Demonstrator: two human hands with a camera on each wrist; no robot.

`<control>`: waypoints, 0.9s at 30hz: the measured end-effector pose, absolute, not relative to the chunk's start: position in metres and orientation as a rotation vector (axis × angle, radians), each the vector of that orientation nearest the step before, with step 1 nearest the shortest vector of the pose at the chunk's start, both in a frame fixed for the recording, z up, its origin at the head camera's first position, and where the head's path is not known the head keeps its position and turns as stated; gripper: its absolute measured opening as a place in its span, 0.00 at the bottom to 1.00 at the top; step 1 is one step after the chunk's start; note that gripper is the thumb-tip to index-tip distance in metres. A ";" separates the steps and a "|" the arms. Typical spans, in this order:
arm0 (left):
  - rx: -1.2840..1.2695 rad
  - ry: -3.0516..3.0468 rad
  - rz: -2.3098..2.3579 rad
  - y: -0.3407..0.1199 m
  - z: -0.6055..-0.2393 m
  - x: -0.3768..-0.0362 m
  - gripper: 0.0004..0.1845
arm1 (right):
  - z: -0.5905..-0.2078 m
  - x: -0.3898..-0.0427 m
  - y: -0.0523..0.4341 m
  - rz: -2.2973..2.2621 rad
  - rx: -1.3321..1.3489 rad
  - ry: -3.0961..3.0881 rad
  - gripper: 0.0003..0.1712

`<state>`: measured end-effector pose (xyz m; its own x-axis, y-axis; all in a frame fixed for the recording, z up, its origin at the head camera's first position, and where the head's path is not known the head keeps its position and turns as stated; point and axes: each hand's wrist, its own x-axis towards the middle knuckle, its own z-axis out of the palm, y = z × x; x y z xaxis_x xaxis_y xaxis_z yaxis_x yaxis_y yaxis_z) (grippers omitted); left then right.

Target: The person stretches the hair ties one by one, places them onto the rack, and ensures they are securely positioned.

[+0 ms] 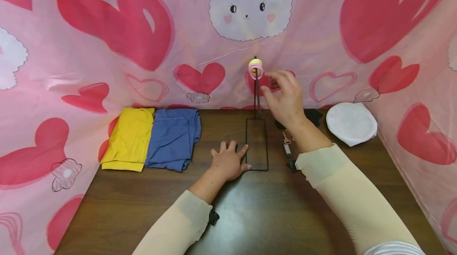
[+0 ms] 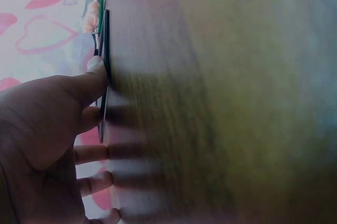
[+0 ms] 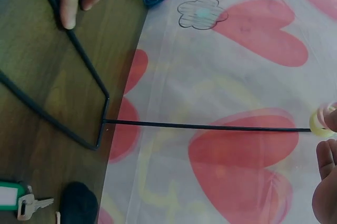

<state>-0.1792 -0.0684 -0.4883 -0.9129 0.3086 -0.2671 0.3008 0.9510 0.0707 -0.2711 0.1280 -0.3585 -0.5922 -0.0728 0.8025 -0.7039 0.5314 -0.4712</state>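
A black wire stand (image 1: 266, 144) has a flat rectangular base on the table and a thin upright with an arm at its top. Pink and yellow hair ties (image 1: 255, 64) hang on that arm. Beside them is my right hand (image 1: 285, 96), thumb and fingers apart, index fingertip right at the pink tie's edge. In the right wrist view, the fingers (image 3: 327, 153) show at the right edge, next to the ties (image 3: 320, 121). My left hand (image 1: 228, 162) lies low with fingers spread; its thumb and index finger press on the base's left side, also visible in the left wrist view.
Folded yellow cloth (image 1: 128, 140) and blue cloth (image 1: 173, 140) lie at the back left. Right of the base are a key (image 1: 286, 138) with a green tag (image 1: 287, 150) and a black item (image 1: 313, 117) partly behind my right arm. A white round fabric piece (image 1: 351, 123) lies farther right. Patterned curtain surrounds the table.
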 end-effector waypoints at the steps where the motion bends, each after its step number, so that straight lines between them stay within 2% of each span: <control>1: 0.449 2.827 0.041 -0.068 -0.488 -0.179 0.42 | -0.359 -0.269 0.129 1.072 0.639 -2.016 0.19; 10: 0.446 2.820 0.050 -0.068 -0.488 -0.180 0.42 | -0.366 -0.245 0.143 1.056 0.667 -2.029 0.16; 27: 0.448 2.835 0.064 -0.068 -0.492 -0.180 0.42 | -0.395 -0.205 0.173 1.009 0.747 -2.137 0.17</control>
